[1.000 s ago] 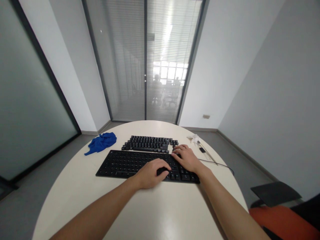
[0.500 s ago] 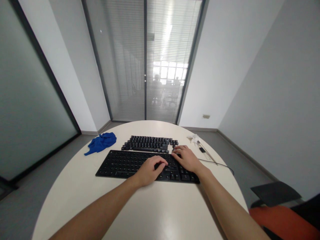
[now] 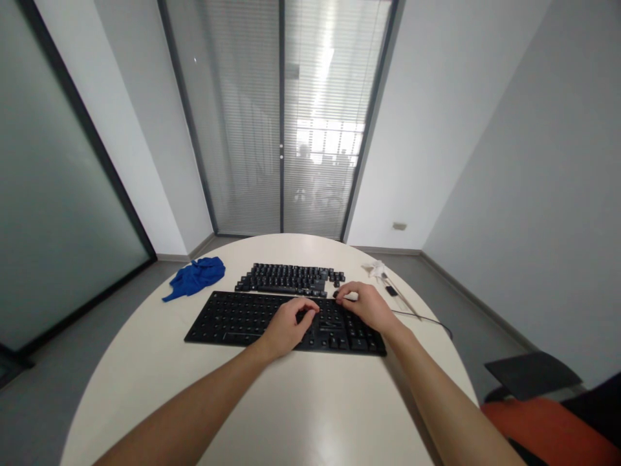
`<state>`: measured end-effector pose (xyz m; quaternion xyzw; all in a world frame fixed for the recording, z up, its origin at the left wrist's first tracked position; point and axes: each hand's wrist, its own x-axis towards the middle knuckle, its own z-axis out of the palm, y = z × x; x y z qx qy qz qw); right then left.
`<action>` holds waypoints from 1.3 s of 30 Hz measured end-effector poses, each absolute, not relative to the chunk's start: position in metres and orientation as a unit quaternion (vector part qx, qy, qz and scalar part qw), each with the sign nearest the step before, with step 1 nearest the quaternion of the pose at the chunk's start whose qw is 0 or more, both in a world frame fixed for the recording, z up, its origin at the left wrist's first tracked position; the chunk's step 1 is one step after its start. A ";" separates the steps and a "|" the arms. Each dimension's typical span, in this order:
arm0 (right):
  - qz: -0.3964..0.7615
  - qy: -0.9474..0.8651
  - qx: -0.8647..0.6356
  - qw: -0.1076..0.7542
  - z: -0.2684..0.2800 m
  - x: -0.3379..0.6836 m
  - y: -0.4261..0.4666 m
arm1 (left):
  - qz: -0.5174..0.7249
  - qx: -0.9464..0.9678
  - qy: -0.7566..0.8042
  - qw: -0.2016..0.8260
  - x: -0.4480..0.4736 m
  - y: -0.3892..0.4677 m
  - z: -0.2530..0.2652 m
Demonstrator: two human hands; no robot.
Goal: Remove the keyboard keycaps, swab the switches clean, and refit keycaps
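A black full-size keyboard (image 3: 228, 317) lies across the table in front of me, with many of its keycaps off and keycaps in place at its right end. My left hand (image 3: 288, 325) rests over its middle, fingers curled and thumb close to the index fingertip; whatever is between them is hidden. Over the keyboard's upper right edge, my right hand (image 3: 365, 305) is closed in a pinch. A small dark keycap (image 3: 336, 294) shows at its fingertips. Behind the keyboard, loose black keycaps (image 3: 286, 277) are laid out in rows, with several more (image 3: 336, 277) grouped at their right.
A crumpled blue cloth (image 3: 196, 277) lies at the left on the round white table (image 3: 291, 401). At the right are a white tissue (image 3: 376, 268), a thin stick (image 3: 402, 298), a small black piece (image 3: 391, 291) and a cable (image 3: 427, 318). An orange chair (image 3: 543, 427) stands beyond.
My right hand has drawn its fingers into a pinch beside the loose keycaps and shifted slightly right. My left hand has moved a little left and up over the keyboard.
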<state>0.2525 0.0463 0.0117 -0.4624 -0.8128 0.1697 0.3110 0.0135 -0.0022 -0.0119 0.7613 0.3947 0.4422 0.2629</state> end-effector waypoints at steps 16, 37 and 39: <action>0.385 -0.810 -0.338 0.286 0.020 0.230 0.023 | 0.411 0.805 0.348 0.248 0.012 -0.004 -0.012; 0.375 -0.823 -0.346 0.250 0.018 0.234 0.025 | 0.362 0.828 0.355 0.239 0.011 -0.002 -0.016; 0.354 -0.831 -0.345 0.256 0.019 0.237 0.026 | 0.357 0.831 0.354 0.239 0.010 -0.003 -0.015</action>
